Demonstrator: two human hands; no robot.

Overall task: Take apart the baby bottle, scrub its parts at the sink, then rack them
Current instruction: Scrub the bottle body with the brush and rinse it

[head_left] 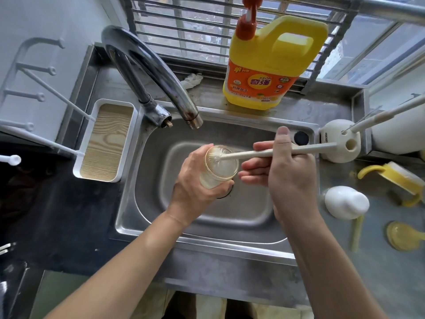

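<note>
The left hand [195, 180] clamped its fingers round the wet, probably slippery bottle [217, 168] at mid-body while the right hand [282, 171] pinched the light, stiff brush [264, 153].

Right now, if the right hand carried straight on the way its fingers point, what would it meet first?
Probably the bottle, gripped by the left hand over the sink: the right hand's fingers point at its rim, where the brush goes in. Depth is unclear.
</note>
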